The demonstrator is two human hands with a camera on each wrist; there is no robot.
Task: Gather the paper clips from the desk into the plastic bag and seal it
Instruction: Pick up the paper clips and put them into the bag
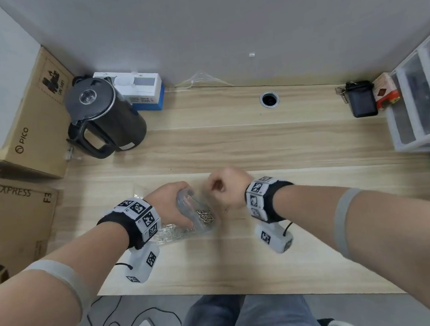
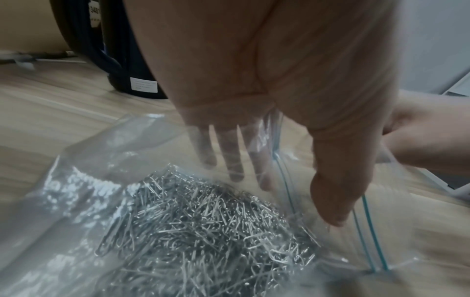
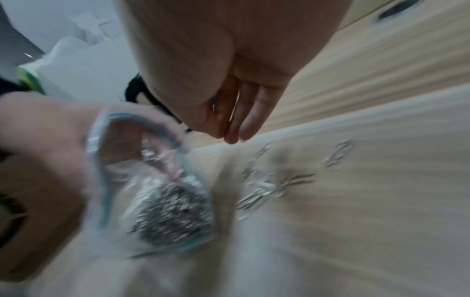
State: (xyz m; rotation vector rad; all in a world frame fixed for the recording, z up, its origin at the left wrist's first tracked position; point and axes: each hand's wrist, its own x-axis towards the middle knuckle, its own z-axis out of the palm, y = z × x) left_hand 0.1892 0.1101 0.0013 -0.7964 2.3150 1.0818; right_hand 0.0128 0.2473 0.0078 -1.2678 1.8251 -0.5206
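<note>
A clear zip plastic bag lies on the wooden desk, with a heap of silver paper clips inside it. My left hand holds the bag's mouth open, fingers inside the plastic and thumb outside by the blue zip line. My right hand hovers just right of the mouth. Its fingertips are pinched together on what looks like a few paper clips, though the view is blurred. Several loose paper clips lie on the desk below it.
A black kettle and cardboard boxes stand at the back left. A plastic drawer unit and a black case are at the right. A cable hole sits near the wall.
</note>
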